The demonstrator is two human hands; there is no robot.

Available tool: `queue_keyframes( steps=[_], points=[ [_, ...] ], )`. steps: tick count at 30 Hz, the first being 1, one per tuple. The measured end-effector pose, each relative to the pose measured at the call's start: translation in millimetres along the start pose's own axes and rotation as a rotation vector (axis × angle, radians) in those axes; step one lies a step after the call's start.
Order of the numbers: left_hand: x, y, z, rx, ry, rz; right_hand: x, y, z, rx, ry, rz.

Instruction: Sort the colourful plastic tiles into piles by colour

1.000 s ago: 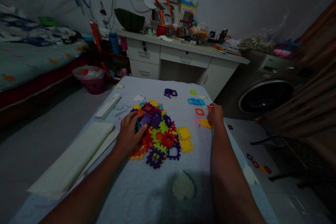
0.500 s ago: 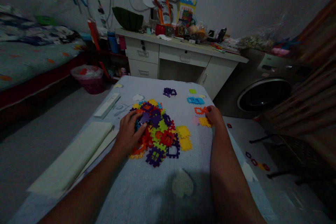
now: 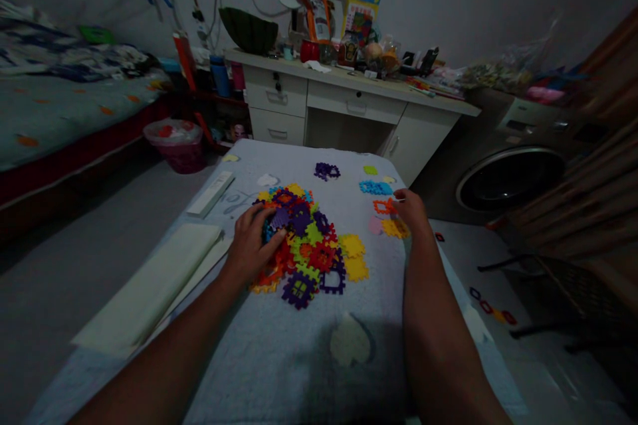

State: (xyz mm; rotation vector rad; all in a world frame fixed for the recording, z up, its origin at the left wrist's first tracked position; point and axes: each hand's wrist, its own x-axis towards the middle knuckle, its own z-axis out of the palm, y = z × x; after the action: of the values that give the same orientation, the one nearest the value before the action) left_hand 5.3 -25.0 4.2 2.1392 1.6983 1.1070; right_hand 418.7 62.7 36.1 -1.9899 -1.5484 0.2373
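A heap of coloured interlocking foam puzzle pieces [image 3: 312,246] lies in the middle of a grey cloth-covered table [image 3: 279,358]. My left hand [image 3: 252,246] rests on the heap's left side, fingers curled over a purple piece. My right hand [image 3: 409,210] is at the table's right edge, fingers closed beside an orange frame piece [image 3: 381,207] and a yellow piece [image 3: 393,229]. What it holds, if anything, is hidden. A blue piece [image 3: 375,188], a purple cluster [image 3: 326,170] and a green piece [image 3: 369,170] lie apart at the far end.
A folded pale sheet [image 3: 149,289] and a white box [image 3: 210,194] lie on the table's left. A heart patch [image 3: 350,340] marks the near cloth. Beyond stand a cluttered desk [image 3: 349,103], a washing machine [image 3: 508,172], a bed [image 3: 54,113] and a pink bin [image 3: 175,145]. Loose pieces [image 3: 491,305] lie on the floor.
My right hand has shifted slightly left toward the orange frame piece. My left hand stays on the heap. The view has shifted a little.
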Motion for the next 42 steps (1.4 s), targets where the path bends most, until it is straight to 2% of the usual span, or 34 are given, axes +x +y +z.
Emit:
queue_keyframes(
  steps=[3, 8, 10, 12, 16, 21, 29, 36, 42],
  points=[
    [0.2, 0.0, -0.2, 0.002, 0.006, -0.019, -4.9, -29.0, 1.6, 0.083, -0.158, -0.151],
    [0.1, -1.1, 0.0, -0.015, -0.005, -0.053, -26.6, -87.9, 26.0, 0.151, -0.611, -0.377],
    [0.1, -1.4, 0.4, -0.027, -0.013, -0.06, -37.0, -106.5, 37.2, 0.143, -0.7, -0.433],
    [0.1, -1.6, 1.0, -0.039, -0.021, -0.062, -46.0, -119.4, 46.1, 0.142, -0.737, -0.467],
    [0.6, -2.0, 2.4, -0.055, -0.021, -0.059, -56.1, -128.8, 57.1, 0.147, -0.73, -0.51],
    [1.2, -2.4, 2.4, -0.049, -0.02, -0.035, -54.9, -124.1, 62.4, 0.229, -0.69, -0.472],
    [2.4, -2.3, 0.8, -0.04, -0.031, -0.038, -40.6, -106.9, 49.8, 0.493, -0.719, -0.339],
    [1.3, -3.0, 2.5, -0.061, -0.031, -0.054, -35.8, -93.7, 38.2, 0.62, -0.544, -0.15],
    [1.4, -0.7, 4.1, -0.06, -0.006, -0.062, -30.4, -91.3, 54.2, 0.708, -0.382, -0.045]
  ],
)
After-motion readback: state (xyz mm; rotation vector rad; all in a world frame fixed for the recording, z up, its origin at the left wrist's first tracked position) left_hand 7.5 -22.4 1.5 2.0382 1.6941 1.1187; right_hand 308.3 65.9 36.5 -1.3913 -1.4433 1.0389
